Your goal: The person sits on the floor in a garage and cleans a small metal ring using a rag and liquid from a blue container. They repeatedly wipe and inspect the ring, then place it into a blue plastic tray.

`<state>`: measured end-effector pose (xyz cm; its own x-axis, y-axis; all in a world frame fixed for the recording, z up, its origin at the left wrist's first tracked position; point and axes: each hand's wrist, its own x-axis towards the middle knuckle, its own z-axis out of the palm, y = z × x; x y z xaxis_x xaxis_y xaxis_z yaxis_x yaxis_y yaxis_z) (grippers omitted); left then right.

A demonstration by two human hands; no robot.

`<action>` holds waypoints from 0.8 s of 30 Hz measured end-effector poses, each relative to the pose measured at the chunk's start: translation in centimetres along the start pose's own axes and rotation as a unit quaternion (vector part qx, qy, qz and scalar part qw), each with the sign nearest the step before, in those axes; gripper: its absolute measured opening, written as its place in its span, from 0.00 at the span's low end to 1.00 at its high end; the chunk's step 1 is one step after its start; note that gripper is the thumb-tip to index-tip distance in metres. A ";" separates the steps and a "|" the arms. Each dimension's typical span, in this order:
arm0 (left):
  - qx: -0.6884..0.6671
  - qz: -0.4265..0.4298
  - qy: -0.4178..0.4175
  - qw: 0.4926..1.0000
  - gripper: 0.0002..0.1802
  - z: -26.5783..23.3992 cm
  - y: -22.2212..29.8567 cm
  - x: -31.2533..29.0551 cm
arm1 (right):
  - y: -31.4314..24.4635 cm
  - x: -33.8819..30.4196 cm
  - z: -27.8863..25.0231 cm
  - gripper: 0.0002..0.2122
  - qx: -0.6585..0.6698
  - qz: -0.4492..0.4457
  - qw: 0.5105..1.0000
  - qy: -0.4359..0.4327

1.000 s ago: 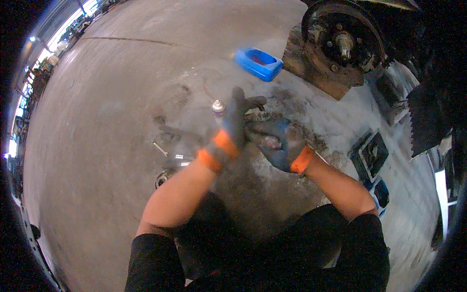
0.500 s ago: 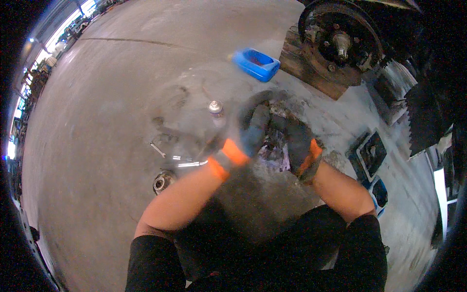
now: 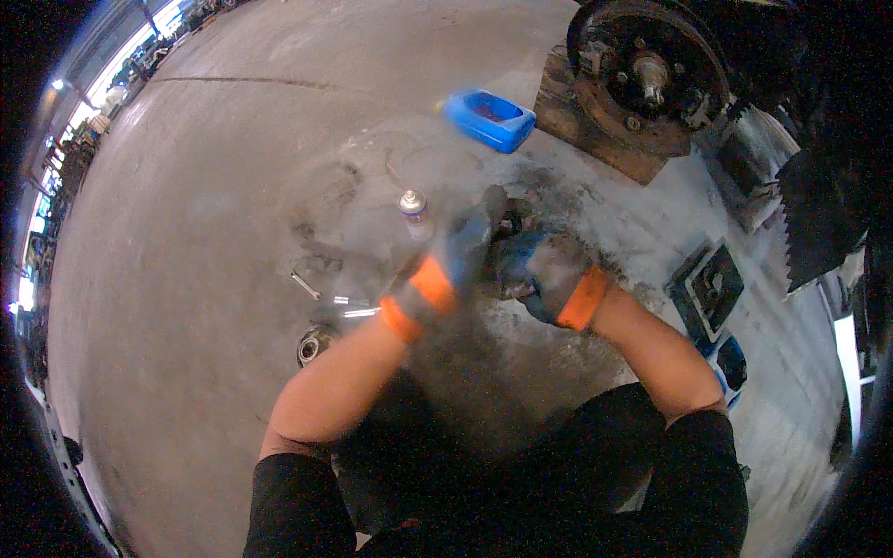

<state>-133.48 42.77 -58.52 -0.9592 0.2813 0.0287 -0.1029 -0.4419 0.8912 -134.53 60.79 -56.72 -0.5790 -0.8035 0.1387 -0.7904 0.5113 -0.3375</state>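
Note:
Both my hands wear dark blue-grey work gloves with orange cuffs and meet over the floor in front of me. My left hand point(image 3: 470, 244), smeared by motion, is curled at a dark, greasy-looking part point(image 3: 509, 221). Close beside it, my right hand point(image 3: 556, 274) has its fingers bent round something dark whose kind I cannot make out. The gloves cover most of what lies between them. Just left of my left hand stands a spray can point(image 3: 414, 214) with a pale top.
Left of my forearm lie a wrench point(image 3: 304, 285), shiny socket pieces point(image 3: 361, 313) and a round metal hub point(image 3: 314, 346). Ahead is a cut-open blue jug point(image 3: 490, 121). At the far right, a wheel brake assembly point(image 3: 642, 79) stands by a wooden block point(image 3: 595, 139). Black trays point(image 3: 712, 293) lie right.
My left hand has shifted slightly left and down. My right hand has turned, showing more of its back and cuff. The pale purplish patch seen between them is now out of sight.

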 end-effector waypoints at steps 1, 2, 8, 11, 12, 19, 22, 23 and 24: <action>0.019 -0.031 0.009 0.999 0.35 0.0 -0.1 0.3 | 0.4 -0.6 1.2 0.18 -0.115 0.032 0.993 0.010; 0.040 -0.062 0.028 0.997 0.34 -0.1 0.5 0.5 | -0.5 -0.2 0.9 0.17 -0.155 -0.005 0.985 0.068; 0.034 -0.128 0.005 0.991 0.31 -0.7 2.7 0.9 | -3.5 0.9 0.5 0.14 -0.243 0.048 0.943 0.222; 0.114 -0.016 0.008 0.993 0.28 -2.1 1.3 0.8 | -3.1 0.6 2.7 0.13 -0.127 0.170 0.972 0.100; 0.147 0.035 0.011 0.988 0.28 -2.6 0.8 0.8 | -3.0 0.6 3.3 0.13 -0.086 0.208 0.973 0.057; 0.445 0.276 -0.012 0.852 0.39 0.7 3.9 0.6 | -0.6 -0.1 -1.6 0.19 0.808 0.172 0.554 0.103; 0.534 0.275 -0.012 0.799 0.54 -0.1 5.0 0.8 | -1.4 0.5 -1.8 0.21 0.862 0.165 0.462 0.124; 0.552 0.274 -0.018 0.787 0.56 0.1 5.5 0.7 | -1.3 0.6 -1.7 0.21 0.851 0.172 0.477 0.135; 0.570 0.272 -0.024 0.775 0.58 0.3 5.9 0.5 | -1.3 0.7 -1.6 0.21 0.840 0.179 0.491 0.146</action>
<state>-134.51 40.61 -53.11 -0.7648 0.3611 0.5336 0.6396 0.5251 0.5613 -134.23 60.06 -54.75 -0.8183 -0.5505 -0.1653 0.5116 -0.5666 -0.6459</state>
